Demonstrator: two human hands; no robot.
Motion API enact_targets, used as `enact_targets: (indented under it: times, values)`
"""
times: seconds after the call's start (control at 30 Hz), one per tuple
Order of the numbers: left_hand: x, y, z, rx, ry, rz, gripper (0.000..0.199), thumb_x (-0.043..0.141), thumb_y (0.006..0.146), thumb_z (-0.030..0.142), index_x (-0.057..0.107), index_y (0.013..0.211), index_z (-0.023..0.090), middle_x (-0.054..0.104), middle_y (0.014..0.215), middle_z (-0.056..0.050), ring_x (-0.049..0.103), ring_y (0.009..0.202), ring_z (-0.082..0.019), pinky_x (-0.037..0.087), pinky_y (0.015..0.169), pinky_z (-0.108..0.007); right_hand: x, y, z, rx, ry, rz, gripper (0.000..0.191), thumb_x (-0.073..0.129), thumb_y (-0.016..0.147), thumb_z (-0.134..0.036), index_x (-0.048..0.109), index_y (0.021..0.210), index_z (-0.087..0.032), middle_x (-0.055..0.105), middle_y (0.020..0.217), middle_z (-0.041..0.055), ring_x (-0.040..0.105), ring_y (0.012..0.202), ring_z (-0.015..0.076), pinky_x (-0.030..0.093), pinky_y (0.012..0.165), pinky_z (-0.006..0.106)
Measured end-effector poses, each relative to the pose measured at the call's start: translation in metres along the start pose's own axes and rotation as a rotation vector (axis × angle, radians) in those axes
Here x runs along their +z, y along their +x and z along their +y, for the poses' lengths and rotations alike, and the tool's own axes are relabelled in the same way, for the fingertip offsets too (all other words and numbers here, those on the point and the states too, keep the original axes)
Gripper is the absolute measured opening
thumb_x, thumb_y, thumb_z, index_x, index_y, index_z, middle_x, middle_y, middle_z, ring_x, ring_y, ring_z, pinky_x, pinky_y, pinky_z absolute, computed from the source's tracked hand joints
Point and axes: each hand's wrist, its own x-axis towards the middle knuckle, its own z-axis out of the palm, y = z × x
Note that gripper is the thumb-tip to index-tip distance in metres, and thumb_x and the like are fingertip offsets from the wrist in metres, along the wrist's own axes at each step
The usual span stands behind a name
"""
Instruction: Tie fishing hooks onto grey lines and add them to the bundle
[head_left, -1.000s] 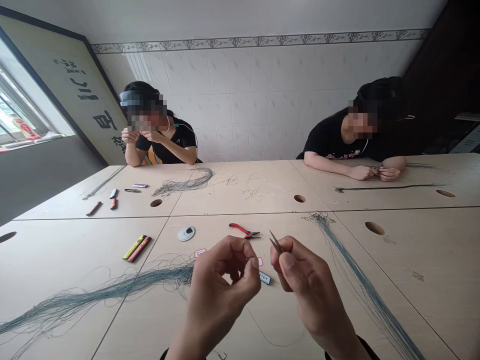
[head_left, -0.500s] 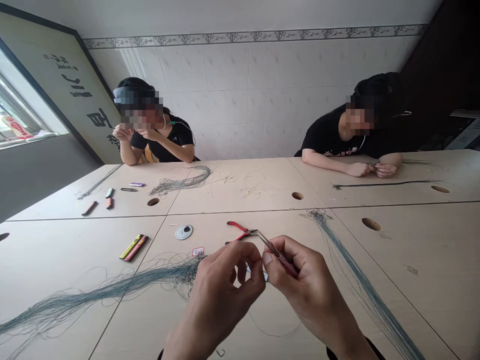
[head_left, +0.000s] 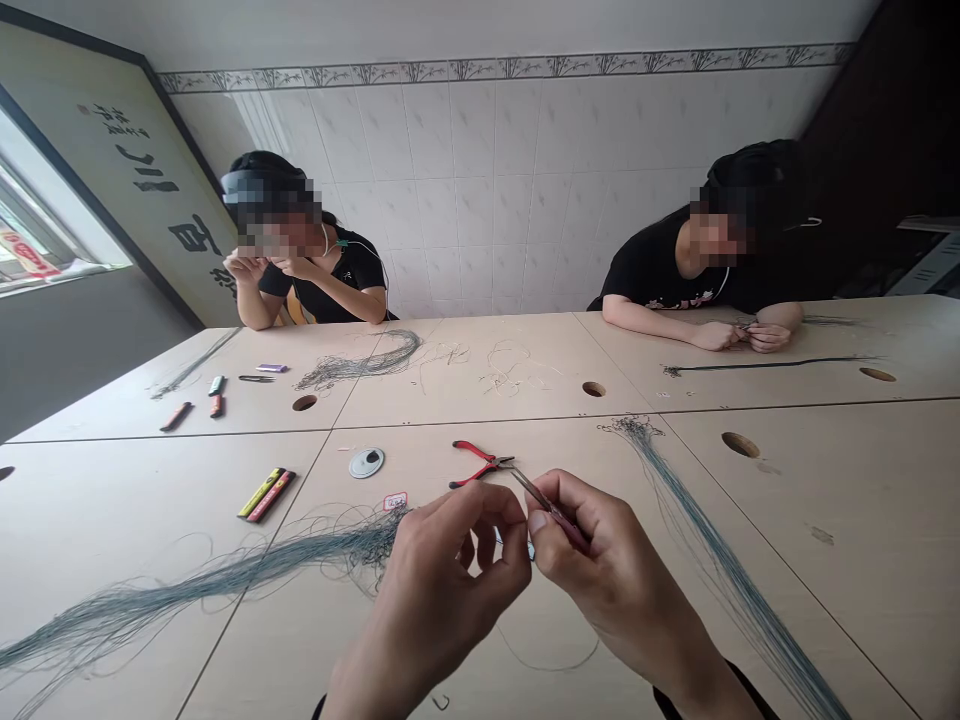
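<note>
Fine-pointed metal tool (head_left: 551, 508): above surface (head_left: 862, 480), our right hand's (head_left: 611, 550) fingers pinching it | left hand (head_left: 457, 580): fingers pressed together, contents indiscernible | RISK: slipping grip could jab our left hand

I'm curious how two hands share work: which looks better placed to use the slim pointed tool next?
Probably the right hand: it holds the slim pointed tool, tip angled forward and left. The left hand is pinched close beside it; what it may hold is too small to tell.
</note>
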Motion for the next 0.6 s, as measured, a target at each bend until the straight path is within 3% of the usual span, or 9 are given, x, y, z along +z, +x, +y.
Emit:
enact_targets:
  times: [0.13,0.27,0.6]
  values:
    - [-0.0001,0.0003,0.0044,-0.125,-0.178,0.035,0.009,0.062,0.082,0.013,0.063,0.076,0.02,0.058,0.06,0.004,0.048,0.051,-0.008,0.04,0.047,-0.017,0.0,-0.0011,-0.0039,-0.069,0.023,0.041,0.023,0.056,0.102,-0.043,0.056,0.091,-0.023,0.036,0.072,-0.0063,0.027,0.06,0.0111,0.029,0.052,0.023]
    - [-0.0034,0.0005,0.0074,-0.227,-0.362,0.05,0.008,0.065,0.084,0.018,0.063,0.076,0.02,0.059,0.064,0.003,0.052,0.055,-0.009,0.042,0.05,-0.018,-0.0003,-0.0026,-0.0077,-0.151,-0.04,-0.024,0.039,0.042,0.106,-0.056,0.057,0.095,-0.022,0.038,0.071,-0.0049,0.03,0.06,0.0126,0.03,0.054,0.027]
    - [-0.0081,-0.0016,0.0028,-0.274,-0.608,-0.032,0.009,0.067,0.085,0.017,0.062,0.078,0.019,0.059,0.061,0.005,0.048,0.05,-0.006,0.042,0.046,-0.016,0.0035,-0.0055,-0.0004,-0.347,-0.118,-0.076,0.017,0.055,0.105,-0.033,0.061,0.098,-0.019,0.056,0.074,-0.0041,0.038,0.057,0.0091,0.033,0.052,0.023]
